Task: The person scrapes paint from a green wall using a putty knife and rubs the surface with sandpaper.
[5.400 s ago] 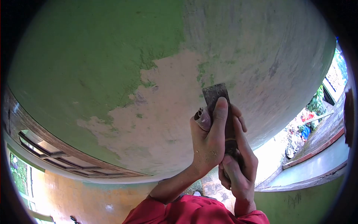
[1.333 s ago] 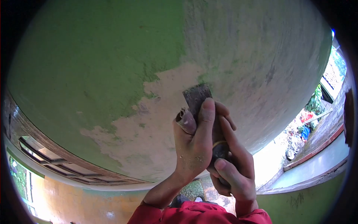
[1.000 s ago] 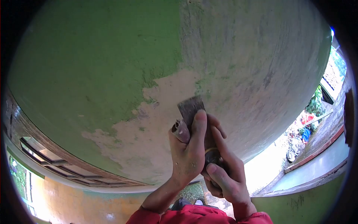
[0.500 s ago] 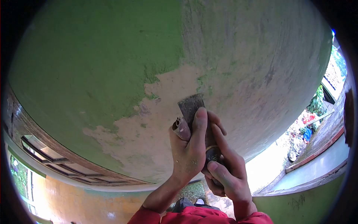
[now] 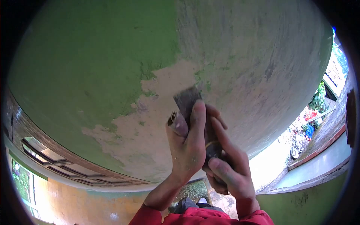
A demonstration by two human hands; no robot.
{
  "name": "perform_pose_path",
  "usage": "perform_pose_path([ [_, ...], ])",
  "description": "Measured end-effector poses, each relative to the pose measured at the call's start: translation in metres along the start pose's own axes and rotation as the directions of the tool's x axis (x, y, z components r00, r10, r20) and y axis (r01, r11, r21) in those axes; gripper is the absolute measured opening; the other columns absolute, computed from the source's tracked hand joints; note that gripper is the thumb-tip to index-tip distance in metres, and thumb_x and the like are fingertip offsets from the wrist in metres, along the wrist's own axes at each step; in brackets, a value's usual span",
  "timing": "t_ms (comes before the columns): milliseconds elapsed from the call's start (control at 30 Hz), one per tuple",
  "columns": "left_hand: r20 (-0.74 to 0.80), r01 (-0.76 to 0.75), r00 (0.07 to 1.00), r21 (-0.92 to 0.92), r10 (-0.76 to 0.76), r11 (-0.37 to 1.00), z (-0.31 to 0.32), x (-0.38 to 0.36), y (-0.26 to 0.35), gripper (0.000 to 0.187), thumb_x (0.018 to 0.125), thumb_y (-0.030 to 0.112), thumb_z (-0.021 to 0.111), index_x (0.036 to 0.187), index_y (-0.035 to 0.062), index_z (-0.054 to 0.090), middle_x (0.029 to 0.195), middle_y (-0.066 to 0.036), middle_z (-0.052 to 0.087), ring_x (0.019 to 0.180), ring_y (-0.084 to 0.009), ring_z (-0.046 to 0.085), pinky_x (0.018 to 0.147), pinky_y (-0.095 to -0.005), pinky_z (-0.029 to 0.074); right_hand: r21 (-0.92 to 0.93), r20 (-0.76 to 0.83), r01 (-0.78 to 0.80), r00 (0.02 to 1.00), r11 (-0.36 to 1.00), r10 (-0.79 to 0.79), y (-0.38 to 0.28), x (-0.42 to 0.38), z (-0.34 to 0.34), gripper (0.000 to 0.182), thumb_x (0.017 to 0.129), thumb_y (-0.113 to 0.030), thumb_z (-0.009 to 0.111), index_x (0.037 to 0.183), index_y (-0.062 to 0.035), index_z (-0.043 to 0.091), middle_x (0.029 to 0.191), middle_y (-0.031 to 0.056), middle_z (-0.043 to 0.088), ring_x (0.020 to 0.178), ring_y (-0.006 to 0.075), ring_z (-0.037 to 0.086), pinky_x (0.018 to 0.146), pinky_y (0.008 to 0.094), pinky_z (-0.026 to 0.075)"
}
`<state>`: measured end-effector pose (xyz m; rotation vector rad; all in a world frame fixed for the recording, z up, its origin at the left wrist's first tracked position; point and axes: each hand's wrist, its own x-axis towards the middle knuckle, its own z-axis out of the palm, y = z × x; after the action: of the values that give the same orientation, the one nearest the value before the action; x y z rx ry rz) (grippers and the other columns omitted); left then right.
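Observation:
A paint scraper (image 5: 187,99) with a wide, dusty blade points up at the wall (image 5: 97,60), its front edge overlapping the bare patch (image 5: 168,78) in this view. My right hand (image 5: 233,176) is wrapped round its dark handle, with the thumb along it. Higher up, my left hand (image 5: 188,153) grips the blade, the thumb pressed flat on its face. Tucked between that thumb and the index finger is a rolled, dusty purplish-grey sheet (image 5: 179,126). Dust specks show on the back of my left hand.
Green paint covers the wall's left side; the right side is scraped pale grey. A wooden window frame (image 5: 71,168) runs along the lower left. Plants (image 5: 318,95) and colourful items lie outside at right, beyond a ledge (image 5: 311,170). My feet stand on a speckled floor (image 5: 192,193) below.
Both hands and the scraper have shifted slightly up and left across the wall, and the blade is blurred by motion. The grip of both hands is the same.

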<state>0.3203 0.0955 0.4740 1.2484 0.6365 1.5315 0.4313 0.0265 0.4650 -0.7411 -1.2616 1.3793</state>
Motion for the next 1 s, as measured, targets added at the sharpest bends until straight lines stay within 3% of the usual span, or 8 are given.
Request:
perform_pose_path([
  [67, 0.008, -0.025, 1.000, -0.019, 0.025, 0.999, 0.000, 0.002, 0.000, 0.033, 0.104, 0.027, 0.046, 0.087, 0.0016, 0.060, 0.072, -0.007, 0.063, 0.063, -0.0114, 0.060, 0.058, -0.0238, 0.046, 0.049, -0.001, -0.049, 0.999, 0.998, 0.049, -0.002, -0.002, 0.000, 0.070, 0.095, -0.013, 0.049, 0.155, -0.0035, 0.016, 0.076, 0.0022, 0.055, 0.050, 0.0068, 0.043, 0.047, 0.0230, 0.033],
  [133, 0.015, -0.074, 0.997, -0.042, 0.074, 0.996, 0.000, 0.004, 0.000, 0.033, 0.104, 0.027, 0.046, 0.087, 0.0019, 0.060, 0.072, -0.008, 0.064, 0.064, -0.0113, 0.061, 0.058, -0.0237, 0.046, -0.020, -0.018, 0.037, 0.999, 0.999, -0.037, 0.010, -0.001, 0.001, 0.070, 0.095, -0.013, 0.049, 0.155, -0.0043, 0.016, 0.074, 0.0012, 0.054, 0.050, 0.0065, 0.043, 0.046, 0.0230, 0.032],
  [233, 0.042, -0.059, 0.998, 0.066, 0.057, 0.996, -0.001, 0.000, -0.005, 0.033, 0.104, 0.027, 0.046, 0.087, 0.0023, 0.060, 0.073, -0.008, 0.064, 0.064, -0.0118, 0.061, 0.058, -0.0241, 0.046, 0.013, 0.013, 0.007, 1.000, 1.000, -0.007, 0.000, -0.002, -0.001, 0.070, 0.095, -0.013, 0.050, 0.155, -0.0047, 0.016, 0.073, 0.0005, 0.053, 0.049, 0.0060, 0.042, 0.046, 0.0226, 0.032],
  [300, -0.013, -0.037, 0.999, -0.077, 0.036, 0.996, 0.007, 0.003, 0.001, 0.033, 0.105, 0.027, 0.046, 0.087, 0.0025, 0.060, 0.073, -0.007, 0.064, 0.065, -0.0122, 0.061, 0.059, -0.0250, 0.047, 0.074, 0.008, -0.024, 1.000, 0.997, 0.023, -0.004, 0.000, -0.002, 0.070, 0.094, -0.013, 0.050, 0.156, -0.0056, 0.017, 0.074, 0.0009, 0.053, 0.049, 0.0058, 0.042, 0.046, 0.0226, 0.031],
  [400, 0.020, -0.001, 1.000, 0.004, 0.001, 1.000, 0.002, -0.001, -0.002, 0.033, 0.105, 0.027, 0.045, 0.087, 0.0025, 0.060, 0.073, -0.007, 0.063, 0.066, -0.0127, 0.062, 0.060, -0.0260, 0.048, -0.017, -0.012, 0.049, 0.999, 0.999, -0.049, 0.009, -0.002, -0.003, 0.070, 0.095, -0.013, 0.050, 0.156, -0.0062, 0.017, 0.075, 0.0012, 0.053, 0.050, 0.0057, 0.042, 0.046, 0.0223, 0.032],
  [633, 0.037, -0.030, 0.999, 0.003, 0.030, 1.000, 0.006, 0.003, 0.000, 0.034, 0.105, 0.027, 0.045, 0.086, 0.0024, 0.060, 0.074, -0.008, 0.063, 0.066, -0.0120, 0.060, 0.060, -0.0256, 0.047, -0.047, -0.024, 0.033, 0.999, 0.998, -0.035, 0.006, -0.001, -0.005, 0.070, 0.094, -0.014, 0.051, 0.155, -0.0052, 0.017, 0.077, 0.0018, 0.054, 0.052, 0.0057, 0.044, 0.048, 0.0220, 0.034],
  [933, 0.019, -0.027, 0.999, 0.021, 0.027, 0.999, 0.010, 0.004, 0.001, 0.033, 0.104, 0.027, 0.046, 0.087, 0.0024, 0.060, 0.073, -0.008, 0.063, 0.064, -0.0122, 0.059, 0.060, -0.0251, 0.046, 0.055, 0.022, 0.019, 1.000, 0.998, -0.020, 0.000, 0.001, -0.010, 0.072, 0.094, -0.016, 0.052, 0.155, -0.0042, 0.016, 0.078, 0.0020, 0.054, 0.052, 0.0061, 0.043, 0.048, 0.0218, 0.032],
  [1000, -0.020, -0.009, 1.000, -0.055, 0.008, 0.998, 0.015, 0.005, 0.006, 0.032, 0.104, 0.027, 0.046, 0.087, 0.0025, 0.060, 0.072, -0.009, 0.063, 0.064, -0.0131, 0.059, 0.061, -0.0253, 0.046, 0.053, 0.021, -0.011, 1.000, 0.999, 0.010, -0.006, 0.001, -0.010, 0.072, 0.093, -0.016, 0.052, 0.155, -0.0039, 0.016, 0.079, 0.0023, 0.054, 0.052, 0.0059, 0.043, 0.048, 0.0218, 0.032],
])
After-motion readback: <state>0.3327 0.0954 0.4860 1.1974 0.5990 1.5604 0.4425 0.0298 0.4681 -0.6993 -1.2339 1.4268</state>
